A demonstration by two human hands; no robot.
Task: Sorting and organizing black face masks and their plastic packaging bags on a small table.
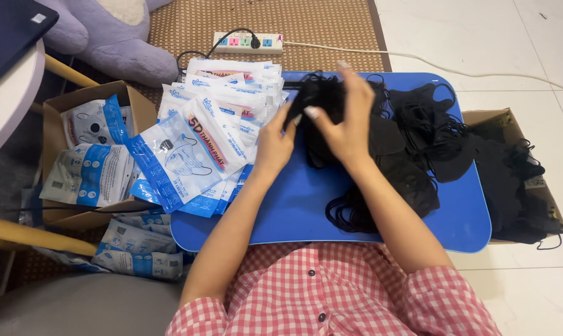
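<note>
A blue lap table (294, 205) lies across my knees. Both hands are raised over its middle. My left hand (275, 140) and my right hand (346, 121) together hold a small stack of black face masks (318, 99), fingers wrapped around its edges. More black masks (418, 137) lie in a loose heap on the right half of the table, ear loops tangled. A fanned pile of white-and-blue mask pouches (213, 124) covers the table's left end, just beside my left hand.
A cardboard box (138, 106) with more pouches sits at the left. Another cardboard box (511, 174) of black masks stands at the right. A power strip (244, 42) and a purple plush toy (107, 37) lie on the woven mat behind.
</note>
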